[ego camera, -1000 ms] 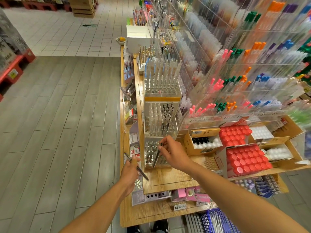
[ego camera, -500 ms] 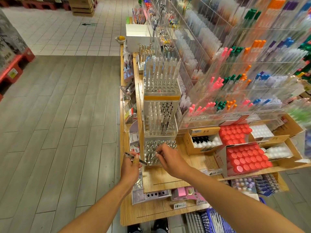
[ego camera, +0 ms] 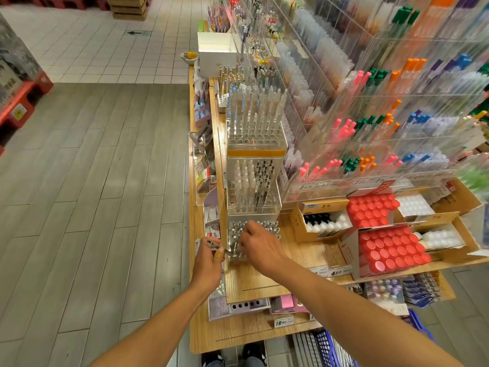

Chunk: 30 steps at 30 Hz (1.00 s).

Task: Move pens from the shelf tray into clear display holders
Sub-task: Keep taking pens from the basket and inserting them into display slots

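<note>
Both hands closed in on pen-filled clear holder

Wooden shelf carries stepped clear display holders, cardboard boxes of bottles, red-capped packs and price tags.

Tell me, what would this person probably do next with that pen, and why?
Probably pass or slot the pen, pinched in the left hand, into the nearest clear holder. The right hand is already over its pens, and the pen's tip points there.
</note>
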### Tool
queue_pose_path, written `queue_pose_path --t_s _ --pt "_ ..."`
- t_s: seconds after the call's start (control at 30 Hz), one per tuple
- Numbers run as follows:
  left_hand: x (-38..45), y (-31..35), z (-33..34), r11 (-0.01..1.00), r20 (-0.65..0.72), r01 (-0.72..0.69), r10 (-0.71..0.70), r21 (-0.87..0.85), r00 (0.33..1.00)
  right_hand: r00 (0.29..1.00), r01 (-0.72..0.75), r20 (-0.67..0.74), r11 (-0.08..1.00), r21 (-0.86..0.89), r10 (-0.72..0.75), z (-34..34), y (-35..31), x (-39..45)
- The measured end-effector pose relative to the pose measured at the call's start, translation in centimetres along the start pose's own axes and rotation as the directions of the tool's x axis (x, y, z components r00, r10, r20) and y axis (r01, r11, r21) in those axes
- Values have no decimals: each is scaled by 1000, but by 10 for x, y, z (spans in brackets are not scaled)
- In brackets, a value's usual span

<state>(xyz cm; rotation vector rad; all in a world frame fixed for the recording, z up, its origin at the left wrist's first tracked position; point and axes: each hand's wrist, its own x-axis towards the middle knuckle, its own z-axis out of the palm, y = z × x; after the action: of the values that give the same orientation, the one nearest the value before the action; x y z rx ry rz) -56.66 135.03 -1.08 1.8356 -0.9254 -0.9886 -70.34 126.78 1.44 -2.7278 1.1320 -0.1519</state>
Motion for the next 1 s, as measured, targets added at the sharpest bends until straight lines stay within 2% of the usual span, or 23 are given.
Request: queue_pose_path --t_s 0.1,0.2,0.4,0.6,0.7,1.0 --pt "2 -2 3 994 15 -28 26 103 1000 998 15 -61 1000 -6 -15 -1 1 0" --pt "6 -2 6 985 33 -67 63 162 998 994 27 -108 997 65 -20 1 8 -12" --pt "12 -5 11 965 93 -97 76 245 993 965 -95 -221 975 199 139 3 41 -54" --pt "15 -9 14 937 135 -152 114 316 984 946 -245 -96 877 413 310 2 65 -69" --pt "20 -8 15 932 104 -141 112 335 988 944 -267 -49 842 469 326 4 68 -66" --pt "26 -11 20 915 82 -90 62 394 995 923 -299 -37 777 554 382 16 74 -61"
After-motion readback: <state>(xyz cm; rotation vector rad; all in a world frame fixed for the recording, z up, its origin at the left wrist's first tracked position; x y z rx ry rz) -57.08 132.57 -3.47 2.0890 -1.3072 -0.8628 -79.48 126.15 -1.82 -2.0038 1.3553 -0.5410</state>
